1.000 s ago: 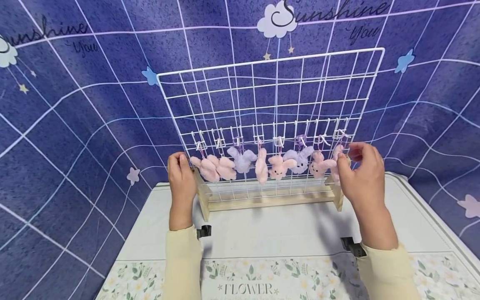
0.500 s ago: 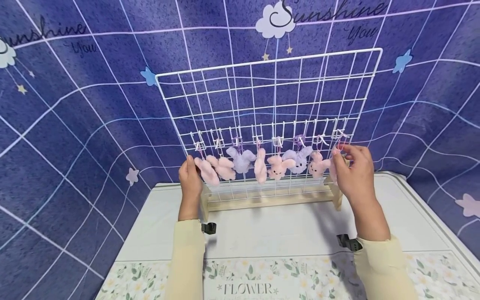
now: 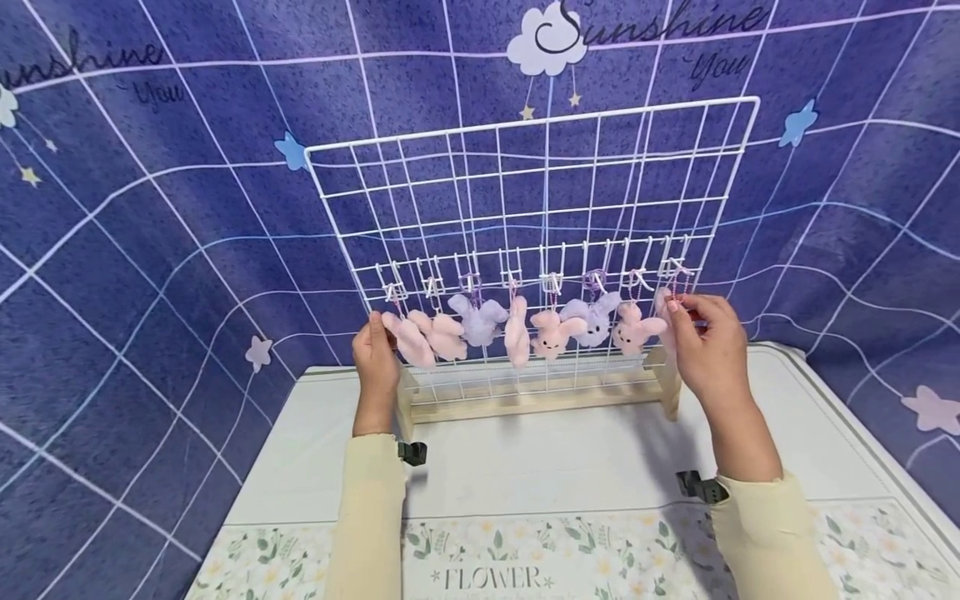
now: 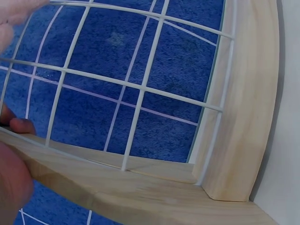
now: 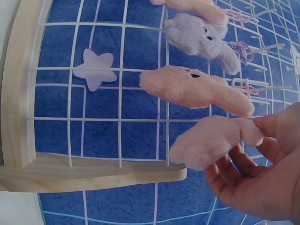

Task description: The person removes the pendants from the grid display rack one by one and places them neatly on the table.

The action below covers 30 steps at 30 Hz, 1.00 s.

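Note:
Several pink and lilac plush bunny keychains hang in a row from white hooks on a white wire grid rack (image 3: 545, 122). My right hand (image 3: 708, 350) pinches the rightmost pink bunny (image 5: 206, 140) by its upper end, thumb on one side and fingers on the other. That bunny's chain still runs up to its hook. At the other end, my left hand (image 3: 377, 360) grips the top of the rack's left wooden post (image 4: 84, 187), with the thumb in front and a fingertip showing behind. The leftmost pink bunny (image 3: 409, 340) hangs beside it.
A wooden base bar (image 3: 540, 403) joins the two posts on a white table (image 3: 525, 467). A floral-printed strip marked FLOWER (image 3: 491, 577) crosses the table's front. Behind the rack hangs a blue curtain (image 3: 225, 333) with stars and clouds.
My left hand has moved right onto the left post. My right hand has shifted slightly left and now pinches the rightmost bunny more closely. The rack stays about where it was.

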Available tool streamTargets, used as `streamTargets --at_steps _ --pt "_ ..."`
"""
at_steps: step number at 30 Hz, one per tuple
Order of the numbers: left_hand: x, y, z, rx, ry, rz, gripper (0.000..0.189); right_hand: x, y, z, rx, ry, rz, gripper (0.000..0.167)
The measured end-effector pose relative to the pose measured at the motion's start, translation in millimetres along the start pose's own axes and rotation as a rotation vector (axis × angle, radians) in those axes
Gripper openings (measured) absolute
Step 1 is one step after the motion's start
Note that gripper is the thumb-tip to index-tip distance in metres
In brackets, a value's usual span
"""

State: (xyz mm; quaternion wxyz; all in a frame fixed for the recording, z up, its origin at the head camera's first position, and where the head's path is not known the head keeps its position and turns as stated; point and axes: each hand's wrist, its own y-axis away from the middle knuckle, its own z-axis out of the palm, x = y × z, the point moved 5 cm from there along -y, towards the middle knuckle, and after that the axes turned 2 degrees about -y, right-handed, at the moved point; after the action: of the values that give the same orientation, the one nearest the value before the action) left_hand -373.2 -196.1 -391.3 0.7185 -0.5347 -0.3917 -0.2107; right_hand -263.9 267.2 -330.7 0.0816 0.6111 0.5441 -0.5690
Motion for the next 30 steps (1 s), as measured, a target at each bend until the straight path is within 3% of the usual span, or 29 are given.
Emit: streamTargets --at_steps 5,15,23,27,30 --pt "22.3 5.5 2.9 -0.002 0.034 0.037 0.05 -5.2 0.2 -5.3 0.006 -0.042 0.03 0.034" --pt "19.7 7.7 3.4 0.011 0.026 0.022 0.046 -22.1 4.4 -18.3 0.036 -0.091 0.031 0.029" --pt "22.5 8.9 4.9 0.013 0.025 0.047 0.046 -29.7 8.6 -27.5 0.065 -0.171 -0.014 0.02" --pt "9.8 6.4 3.0 0.019 0.001 0.056 0.046 -31.2 10.8 -27.5 0.05 -0.231 -0.034 0.016" --pt "-3.6 3.5 -0.2 0.027 -0.023 0.064 0.046 -30.5 11.3 -23.3 0.024 -0.369 -0.021 0.015"
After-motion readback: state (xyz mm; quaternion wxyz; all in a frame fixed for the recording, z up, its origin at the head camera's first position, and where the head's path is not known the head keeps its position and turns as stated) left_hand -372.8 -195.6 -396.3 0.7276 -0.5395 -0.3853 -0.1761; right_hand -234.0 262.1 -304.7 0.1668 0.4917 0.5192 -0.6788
